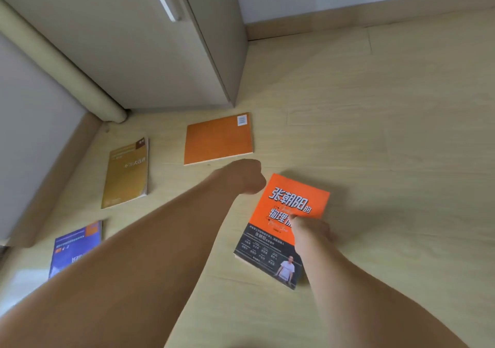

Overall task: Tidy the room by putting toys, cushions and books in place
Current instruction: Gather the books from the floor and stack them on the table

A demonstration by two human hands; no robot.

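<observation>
- Right hand (pixel 310 228) on orange-and-black book (pixel 284 224), fingers pinching its cover.
- Left hand (pixel 245 176) above floor (pixel 375 160), fingers curled, holding nothing.
- Orange book (pixel 218 140), gold book (pixel 126 173), blue book (pixel 76 243) flat nearby.

four books on the floor — two orange (pixel 219 139) (pixel 284 224), one gold (pixel 126 173), one blue (pixel 76 246) — two hands (pixel 245 176) (pixel 310 230).

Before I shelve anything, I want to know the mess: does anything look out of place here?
Yes: four books lie scattered flat on the floor, each at its own angle: a plain orange book, a gold book, a blue book, and an orange-and-black book that the right hand holds.
</observation>
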